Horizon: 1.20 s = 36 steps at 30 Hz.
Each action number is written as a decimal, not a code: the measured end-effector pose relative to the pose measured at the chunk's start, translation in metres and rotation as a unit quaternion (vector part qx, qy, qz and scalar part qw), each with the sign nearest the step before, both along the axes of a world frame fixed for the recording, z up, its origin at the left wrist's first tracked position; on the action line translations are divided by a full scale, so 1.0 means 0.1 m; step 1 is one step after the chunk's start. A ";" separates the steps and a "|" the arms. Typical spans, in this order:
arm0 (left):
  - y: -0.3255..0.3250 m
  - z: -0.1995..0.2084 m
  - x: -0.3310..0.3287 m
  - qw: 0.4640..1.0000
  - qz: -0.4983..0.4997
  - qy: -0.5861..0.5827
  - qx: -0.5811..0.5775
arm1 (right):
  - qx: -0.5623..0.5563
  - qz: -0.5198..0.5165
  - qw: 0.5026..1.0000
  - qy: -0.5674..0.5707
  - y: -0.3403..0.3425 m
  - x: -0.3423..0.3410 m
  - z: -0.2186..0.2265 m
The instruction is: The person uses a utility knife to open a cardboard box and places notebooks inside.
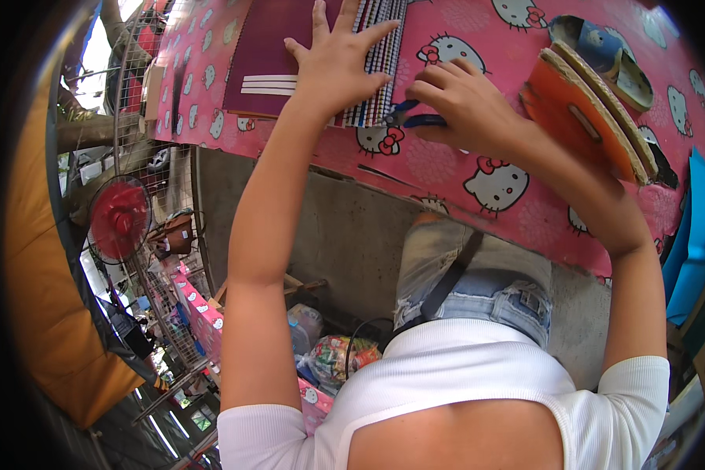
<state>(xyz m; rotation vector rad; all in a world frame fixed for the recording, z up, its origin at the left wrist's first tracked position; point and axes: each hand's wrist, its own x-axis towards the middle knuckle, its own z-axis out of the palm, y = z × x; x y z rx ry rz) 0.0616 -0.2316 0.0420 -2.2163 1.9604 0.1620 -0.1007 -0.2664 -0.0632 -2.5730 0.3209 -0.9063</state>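
Note:
My left hand lies flat with fingers spread on a purple-covered notebook. Along the notebook's right side runs a band of several coil bindings in black, white and other colours, and my thumb rests across it. My right hand is closed around pliers with dark blue handles. Their jaws are at the near end of the bindings; whether they grip a wire is too small to tell. Three white strips show on the purple cover.
A pink patterned cloth covers the table. To the right stand an orange curved piece with thick rough edges and a blue-and-green object. Blue sheets are at the far right. A red fan stands left, beyond the table.

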 end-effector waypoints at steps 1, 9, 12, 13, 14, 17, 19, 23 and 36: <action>0.00 -0.01 0.01 1.000 0.001 0.002 0.002 | -0.034 -0.003 0.999 -0.032 0.01 0.04 -0.01; -0.04 0.06 -0.05 0.999 0.011 -0.009 0.033 | 0.471 0.055 0.841 0.260 -0.21 0.16 0.25; 0.00 0.05 -0.07 1.000 -0.007 -0.008 0.011 | 0.378 0.033 0.882 0.278 -0.17 0.18 0.13; -0.02 0.03 -0.07 1.000 -0.009 -0.007 0.012 | 0.380 0.031 0.882 0.278 -0.13 0.12 0.07; -0.03 0.01 -0.04 1.000 -0.006 -0.019 0.015 | 0.179 0.004 0.972 0.151 -0.09 0.05 0.03; -0.04 -0.01 -0.02 0.999 -0.003 -0.031 0.019 | -0.062 -0.023 0.998 0.007 -0.06 0.04 -0.06; -0.06 -0.02 -0.04 0.999 -0.006 -0.030 0.020 | -0.091 -0.025 0.996 0.001 -0.07 0.04 -0.10; -0.04 -0.04 0.00 0.999 -0.009 -0.038 0.020 | 0.194 0.045 0.972 0.127 -0.16 0.14 0.03; -0.04 -0.04 -0.08 0.997 0.001 -0.080 0.011 | -0.087 -0.020 0.994 0.063 -0.08 0.00 -0.11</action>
